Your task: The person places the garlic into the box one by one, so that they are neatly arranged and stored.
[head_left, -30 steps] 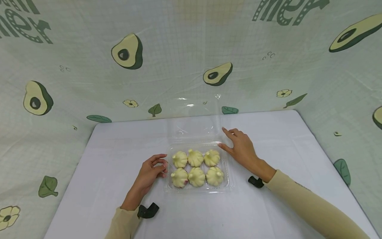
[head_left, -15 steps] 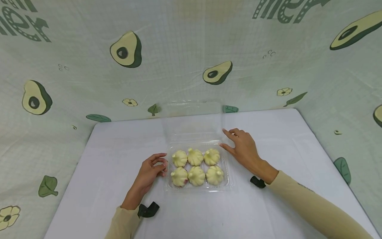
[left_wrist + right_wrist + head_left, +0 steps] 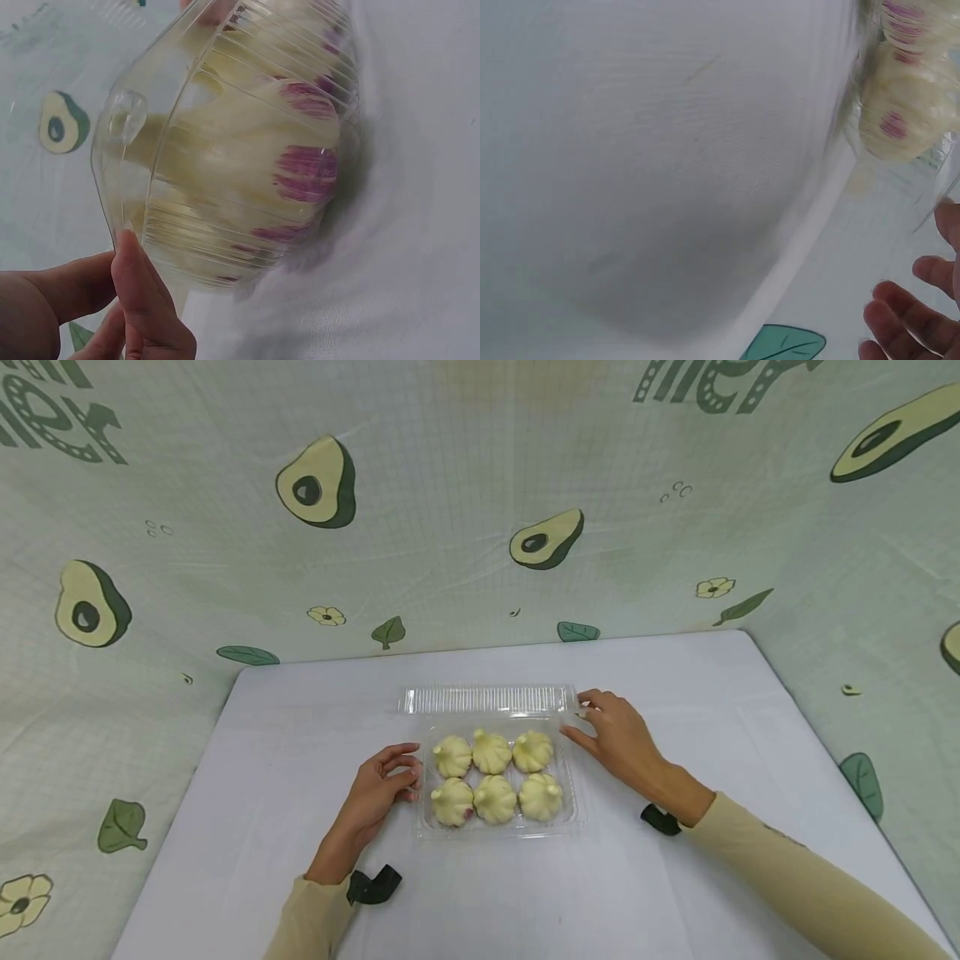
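A clear plastic clamshell container (image 3: pixel 573 827) rests on the table, holding several garlic bulbs (image 3: pixel 495 800) in two rows. Its hinged lid (image 3: pixel 487 699) stands raised along the far side, the ribbed wall facing up. At the near left, my left hand (image 3: pixel 381 787) pinches the container's rim between thumb and fingers, as the left wrist view shows close up. My right hand (image 3: pixel 618 739) is at the far right corner, its index fingertip against the lid's right end and its thumb near the base rim. Loosely bent fingers (image 3: pixel 911 311) of that hand appear in the right wrist view.
A white cloth covers the table (image 3: pixel 300 718). Behind and at both sides hangs a pale curtain (image 3: pixel 435 527) printed with avocados and leaves. Black straps with small mounts (image 3: pixel 373 885) sit at both wrists.
The lid has swung up from leaning back against the curtain side to standing raised over the hinge. My right hand has shifted slightly right with it; the left hand has stayed put.
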Available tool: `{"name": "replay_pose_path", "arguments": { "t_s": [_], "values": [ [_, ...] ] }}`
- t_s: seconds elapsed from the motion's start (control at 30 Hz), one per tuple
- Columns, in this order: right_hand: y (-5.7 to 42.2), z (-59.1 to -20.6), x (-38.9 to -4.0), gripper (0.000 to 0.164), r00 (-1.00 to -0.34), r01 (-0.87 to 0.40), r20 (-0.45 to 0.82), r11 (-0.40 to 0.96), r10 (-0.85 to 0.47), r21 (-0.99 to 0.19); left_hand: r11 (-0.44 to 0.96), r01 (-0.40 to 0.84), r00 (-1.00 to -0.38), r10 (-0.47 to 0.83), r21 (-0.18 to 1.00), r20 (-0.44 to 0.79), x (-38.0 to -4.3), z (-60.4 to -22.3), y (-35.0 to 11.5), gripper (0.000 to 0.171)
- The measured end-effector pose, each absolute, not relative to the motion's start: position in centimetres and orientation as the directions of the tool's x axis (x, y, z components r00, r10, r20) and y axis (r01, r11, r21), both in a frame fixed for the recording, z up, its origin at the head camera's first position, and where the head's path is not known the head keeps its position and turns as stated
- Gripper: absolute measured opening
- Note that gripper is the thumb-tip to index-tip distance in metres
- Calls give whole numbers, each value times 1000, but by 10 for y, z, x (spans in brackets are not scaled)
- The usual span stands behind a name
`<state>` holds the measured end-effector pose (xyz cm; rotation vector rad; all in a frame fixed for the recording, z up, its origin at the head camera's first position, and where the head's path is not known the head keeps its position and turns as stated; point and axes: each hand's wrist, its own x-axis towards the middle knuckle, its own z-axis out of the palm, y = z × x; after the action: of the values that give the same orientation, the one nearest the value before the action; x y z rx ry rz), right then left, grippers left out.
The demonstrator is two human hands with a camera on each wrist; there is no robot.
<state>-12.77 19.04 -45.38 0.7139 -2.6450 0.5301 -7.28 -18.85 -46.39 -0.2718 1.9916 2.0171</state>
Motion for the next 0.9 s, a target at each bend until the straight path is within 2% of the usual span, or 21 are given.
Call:
{"name": "replay_pose_path", "arguments": {
  "t_s": [0.07, 0.23, 0.4, 0.57, 0.9],
  "values": [
    [193, -453, -126, 36, -813, -545, 401, 795, -423, -267, -7, -344, -937, 75, 939, -342, -73, -464, -189, 46],
    [197, -453, -122, 51, -812, -564, 351, 784, -467, -261, 12, -355, -932, 69, 935, -355, -73, -466, -189, 50],
    [200, -453, -120, 45, -822, -564, 297, 771, -487, -296, 41, -367, -928, 49, 929, -369, -73, -467, -189, 51],
    [202, -451, -120, 42, -834, -551, 243, 755, -495, -355, -35, -397, -917, 51, 917, -395, -74, -466, -190, 40],
    [202, -445, -120, 40, -867, -488, 164, 738, -470, -465, -102, -400, -915, 98, 911, -391, -73, -463, -192, 48]
  ]
}}
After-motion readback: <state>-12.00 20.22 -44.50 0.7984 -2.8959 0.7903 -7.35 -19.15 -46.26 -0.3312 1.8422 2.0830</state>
